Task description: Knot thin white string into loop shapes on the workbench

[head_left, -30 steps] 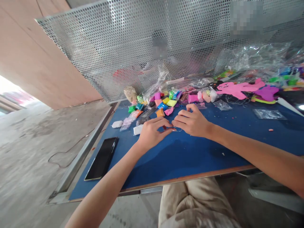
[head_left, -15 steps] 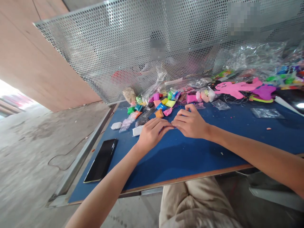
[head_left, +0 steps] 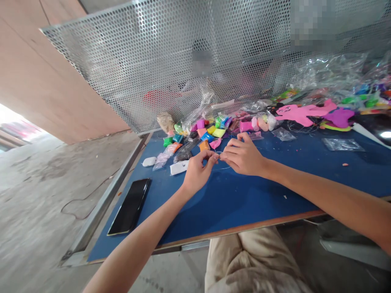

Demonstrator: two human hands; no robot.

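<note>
Thin pale strand [head_left: 226, 167] at fingertips, over blue counter [head_left: 232, 203]. Left hand [head_left: 197, 170] pinches strand between thumb and index; right hand [head_left: 244, 156] pinches it just beside, fingers bunched. Handling advice: light, close pinches; small finger rolls, wrists steady, slack loop clear of fingers, tension gentle against kinks. Strand curves, so no single straight long axis; visible lower part runs roughly left to right, bowing towards person. Ends hidden by fingers; which way they point, cannot tell. White packet [head_left: 179, 167] lies beside left hand.

Bare blue tabletop [head_left: 244, 199]; perforated screen [head_left: 171, 61] blocks behind.
</note>
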